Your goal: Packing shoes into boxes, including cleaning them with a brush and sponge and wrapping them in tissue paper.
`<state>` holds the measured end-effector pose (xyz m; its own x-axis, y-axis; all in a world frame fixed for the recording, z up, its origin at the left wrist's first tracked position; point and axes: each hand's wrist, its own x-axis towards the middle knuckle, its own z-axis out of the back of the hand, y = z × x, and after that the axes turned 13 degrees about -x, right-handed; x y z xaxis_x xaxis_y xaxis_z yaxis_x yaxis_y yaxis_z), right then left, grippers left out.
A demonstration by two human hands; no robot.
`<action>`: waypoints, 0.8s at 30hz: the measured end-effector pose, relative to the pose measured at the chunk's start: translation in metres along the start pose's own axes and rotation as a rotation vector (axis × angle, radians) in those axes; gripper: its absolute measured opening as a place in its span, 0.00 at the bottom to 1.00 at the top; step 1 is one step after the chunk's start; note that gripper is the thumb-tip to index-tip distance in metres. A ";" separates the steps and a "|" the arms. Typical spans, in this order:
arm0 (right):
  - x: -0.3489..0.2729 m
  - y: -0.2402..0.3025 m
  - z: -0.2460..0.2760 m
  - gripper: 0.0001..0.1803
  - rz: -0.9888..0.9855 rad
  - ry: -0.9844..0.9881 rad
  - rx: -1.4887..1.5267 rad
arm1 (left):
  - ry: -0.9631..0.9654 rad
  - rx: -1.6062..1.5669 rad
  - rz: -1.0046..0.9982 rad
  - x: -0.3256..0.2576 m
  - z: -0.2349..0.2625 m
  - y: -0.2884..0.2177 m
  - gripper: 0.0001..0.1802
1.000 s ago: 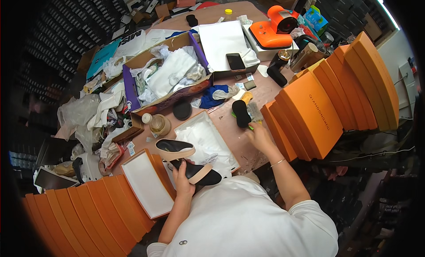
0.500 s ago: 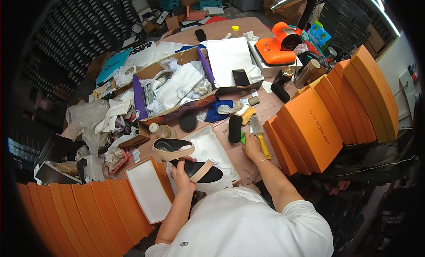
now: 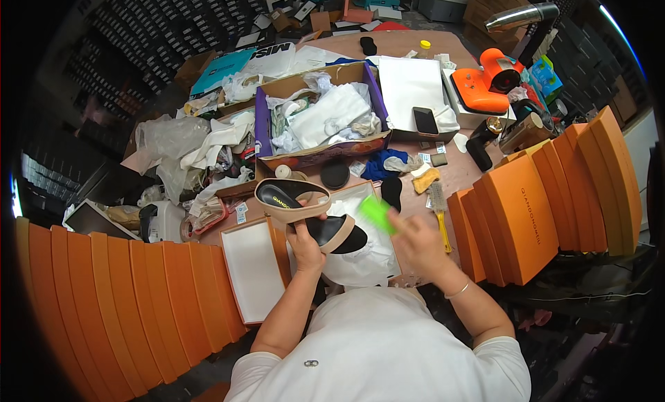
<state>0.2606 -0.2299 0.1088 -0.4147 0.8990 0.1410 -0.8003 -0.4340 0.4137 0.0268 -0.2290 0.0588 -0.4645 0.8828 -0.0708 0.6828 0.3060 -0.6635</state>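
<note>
"What's the largest thing there?"

"One pinkish table (image 3: 395, 45). Two rows of orange boxes flank it, one on the left (image 3: 138, 298), one on the right (image 3: 533, 229)."

"And after those?"

"One purple box (image 3: 263, 133) heaped with white cloth and paper, then one open shoe box (image 3: 355, 192) lined with crumpled white paper (image 3: 370, 263). Past them, one orange machine (image 3: 478, 90)."

"How many sandals?"

"Two sandals (image 3: 277, 193), both with black insoles and beige straps. They're in the left hand (image 3: 307, 248), tilted, over the left part of the shoe box."

"Smaller things?"

"One brush (image 3: 444, 234) with a yellow handle, lying on the table near the right-hand boxes; one dark phone (image 3: 424, 120); and one flat green block (image 3: 376, 215), blurred."

"How are the fingers?"

"The left thumb presses on the lower sandal, with fingertips showing past its far edge, so the grip is closed around it. Where each finger sits on the upper one, I can't tell. The right hand (image 3: 419, 246) pinches the near end of the green block; blur hides how the separate fingers lie."
</note>
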 end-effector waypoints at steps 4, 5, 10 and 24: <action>-0.009 0.022 -0.003 0.23 0.467 0.065 -0.195 | 0.115 0.246 -0.105 -0.005 -0.002 -0.006 0.20; -0.005 0.018 -0.001 0.23 0.432 0.030 -0.192 | 0.096 0.213 -0.087 -0.001 0.003 -0.013 0.21; 0.004 0.025 -0.008 0.25 0.661 0.088 -0.193 | 0.105 0.274 -0.125 -0.002 0.009 -0.021 0.20; 0.006 -0.102 -0.052 0.21 -0.159 -0.162 -0.177 | -0.052 0.032 0.125 0.002 0.030 -0.065 0.23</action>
<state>0.3173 -0.1832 0.0208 -0.2149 0.9480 0.2347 -0.9188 -0.2777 0.2804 -0.0356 -0.2574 0.0800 -0.4063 0.8933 -0.1921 0.7188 0.1828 -0.6707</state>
